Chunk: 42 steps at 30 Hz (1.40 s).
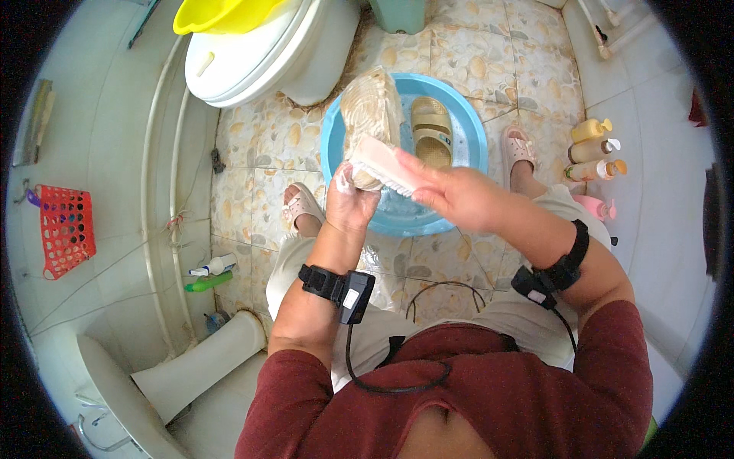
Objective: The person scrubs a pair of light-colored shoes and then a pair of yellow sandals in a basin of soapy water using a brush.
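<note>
My left hand (351,201) holds a tan slipper (371,112) by its near end, with its sole turned up and covered in suds; some foam is on the thumb. In my right hand (459,195) is a pale pink scrubbing brush (385,166), its white bristles against the slipper's near end. Below them a blue plastic basin (479,143) with sudsy water stands on the tiled floor. A second tan slipper (432,135) lies in the basin, right of the held one, with its strap side up.
A white toilet (241,63) with a yellow basin (221,14) on its lid stands at upper left. Several pump bottles (590,149) line the right wall. A red basket (67,229) hangs at left, above a pedestal washbasin (200,367). My feet flank the blue basin.
</note>
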Each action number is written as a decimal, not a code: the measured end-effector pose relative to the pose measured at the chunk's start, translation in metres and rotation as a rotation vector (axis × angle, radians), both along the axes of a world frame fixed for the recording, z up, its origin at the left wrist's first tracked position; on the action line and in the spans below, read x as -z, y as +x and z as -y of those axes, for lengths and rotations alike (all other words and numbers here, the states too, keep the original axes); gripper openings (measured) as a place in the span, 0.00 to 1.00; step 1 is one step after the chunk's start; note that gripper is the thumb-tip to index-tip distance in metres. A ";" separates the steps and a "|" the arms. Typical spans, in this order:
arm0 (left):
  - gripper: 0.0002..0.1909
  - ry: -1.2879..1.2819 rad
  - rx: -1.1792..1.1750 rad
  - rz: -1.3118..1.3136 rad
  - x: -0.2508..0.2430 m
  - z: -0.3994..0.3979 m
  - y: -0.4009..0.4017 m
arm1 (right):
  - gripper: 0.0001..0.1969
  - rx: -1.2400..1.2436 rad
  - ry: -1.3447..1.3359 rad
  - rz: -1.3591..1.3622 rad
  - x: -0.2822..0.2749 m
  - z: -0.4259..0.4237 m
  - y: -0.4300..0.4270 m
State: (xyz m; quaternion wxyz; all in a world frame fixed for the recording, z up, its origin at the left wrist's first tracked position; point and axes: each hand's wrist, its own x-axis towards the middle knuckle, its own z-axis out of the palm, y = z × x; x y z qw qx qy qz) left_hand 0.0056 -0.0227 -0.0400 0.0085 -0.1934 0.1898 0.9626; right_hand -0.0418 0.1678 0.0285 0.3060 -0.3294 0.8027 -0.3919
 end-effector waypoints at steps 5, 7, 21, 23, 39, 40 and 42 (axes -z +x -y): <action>0.15 0.133 0.090 0.001 -0.014 -0.020 -0.002 | 0.26 0.239 -0.197 -0.301 0.039 -0.013 -0.042; 0.14 0.176 0.049 0.019 -0.011 -0.014 -0.002 | 0.26 0.232 -0.128 -0.124 0.020 0.000 -0.018; 0.31 -0.464 0.106 0.016 -0.023 -0.010 -0.002 | 0.28 -0.078 0.322 -0.179 -0.003 -0.018 -0.017; 0.34 -0.457 0.124 -0.051 -0.024 -0.018 0.000 | 0.28 0.058 0.284 -0.313 0.018 -0.020 -0.026; 0.35 -0.826 0.398 -0.054 -0.031 -0.022 0.005 | 0.30 -0.132 0.272 -0.253 0.007 -0.009 -0.010; 0.35 -0.821 0.408 -0.058 -0.029 -0.027 0.006 | 0.30 0.021 0.265 -0.311 0.012 -0.012 -0.025; 0.35 -0.784 0.337 -0.170 -0.027 -0.041 0.009 | 0.30 0.273 0.065 -0.438 0.022 -0.013 -0.051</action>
